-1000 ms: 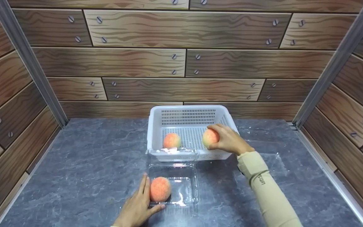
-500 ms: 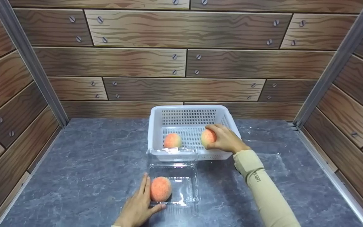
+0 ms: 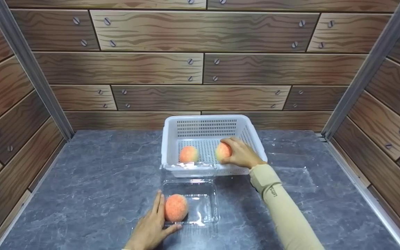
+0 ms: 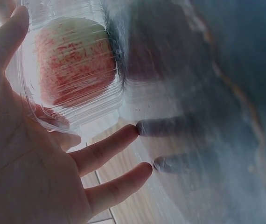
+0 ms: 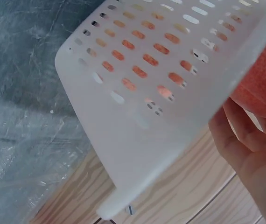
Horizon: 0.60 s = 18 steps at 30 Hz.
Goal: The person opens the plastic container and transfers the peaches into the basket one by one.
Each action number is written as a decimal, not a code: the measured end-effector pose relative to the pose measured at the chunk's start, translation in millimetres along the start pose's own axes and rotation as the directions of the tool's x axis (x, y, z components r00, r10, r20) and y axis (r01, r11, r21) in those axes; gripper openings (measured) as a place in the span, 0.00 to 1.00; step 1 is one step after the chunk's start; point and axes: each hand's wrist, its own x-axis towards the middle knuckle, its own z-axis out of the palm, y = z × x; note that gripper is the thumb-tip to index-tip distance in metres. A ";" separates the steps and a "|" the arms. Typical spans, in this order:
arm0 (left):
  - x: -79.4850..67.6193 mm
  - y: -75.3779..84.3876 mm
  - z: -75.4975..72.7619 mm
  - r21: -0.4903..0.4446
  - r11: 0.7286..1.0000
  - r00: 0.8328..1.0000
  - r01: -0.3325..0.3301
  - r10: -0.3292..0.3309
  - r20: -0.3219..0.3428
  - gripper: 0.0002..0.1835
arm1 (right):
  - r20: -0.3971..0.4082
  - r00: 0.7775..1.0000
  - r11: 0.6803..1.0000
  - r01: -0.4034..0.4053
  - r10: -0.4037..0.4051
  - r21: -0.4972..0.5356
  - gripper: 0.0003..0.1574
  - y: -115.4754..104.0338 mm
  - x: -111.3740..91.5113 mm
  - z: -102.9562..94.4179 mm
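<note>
My right hand point(image 3: 242, 154) grips a peach point(image 3: 223, 152) between thumb and fingers, over the right part of a white perforated basket point(image 3: 165, 146). In the right wrist view, that peach point(image 5: 263, 81) shows beside the basket wall. Another peach point(image 3: 189, 154) lies at the basket's front left. Nearer me, a clear plastic clamshell box point(image 3: 217, 208) stands with its lid raised toward the basket and a peach point(image 3: 176, 207) in its left half. My left hand point(image 3: 149, 224) rests along the box's left side, fingers extended, thumb at the front corner; the left wrist view shows these fingers point(image 4: 107, 151) straight.
Another clear plastic box point(image 3: 295, 177) lies on the dark marbled tabletop point(image 3: 92, 184), right of the basket. Wood-patterned walls point(image 3: 172, 69) and metal posts point(image 3: 356, 76) enclose the back and sides.
My right hand has shifted a little to the left with the peach, toward the other peach in the basket. My left hand stays at the clamshell box.
</note>
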 end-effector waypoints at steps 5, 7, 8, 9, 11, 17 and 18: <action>-1.1 0.6 -1.0 -0.001 1.000 1.000 0.013 -0.013 -0.001 0.57 | 0.021 1.000 0.999 -0.018 0.018 0.026 0.46 1.2 2.3 2.7; -1.4 0.3 -1.6 -0.002 1.000 1.000 0.019 -0.019 -0.003 0.57 | 0.036 0.999 0.999 -0.015 0.014 0.036 0.47 0.8 4.3 3.5; -1.6 0.1 -1.7 -0.003 1.000 1.000 0.020 -0.020 -0.004 0.57 | 0.043 0.999 0.999 -0.015 0.013 0.039 0.47 0.4 5.5 3.9; -1.6 0.0 -1.6 -0.005 1.000 1.000 0.017 -0.017 -0.007 0.57 | 0.048 0.999 0.999 -0.012 0.010 0.041 0.47 0.2 6.6 4.4; -1.4 0.0 -1.2 -0.006 1.000 1.000 0.012 -0.012 -0.010 0.57 | 0.055 0.998 0.999 -0.011 0.009 0.043 0.47 0.1 8.5 5.7; -0.4 0.7 0.2 0.000 1.000 1.000 -0.005 0.005 -0.013 0.57 | 0.058 0.998 0.999 -0.007 0.004 0.051 0.45 1.9 11.0 10.5; -0.2 1.0 0.2 0.002 1.000 1.000 -0.006 0.006 -0.012 0.57 | 0.058 0.998 0.999 -0.008 0.005 0.051 0.45 2.3 11.4 11.2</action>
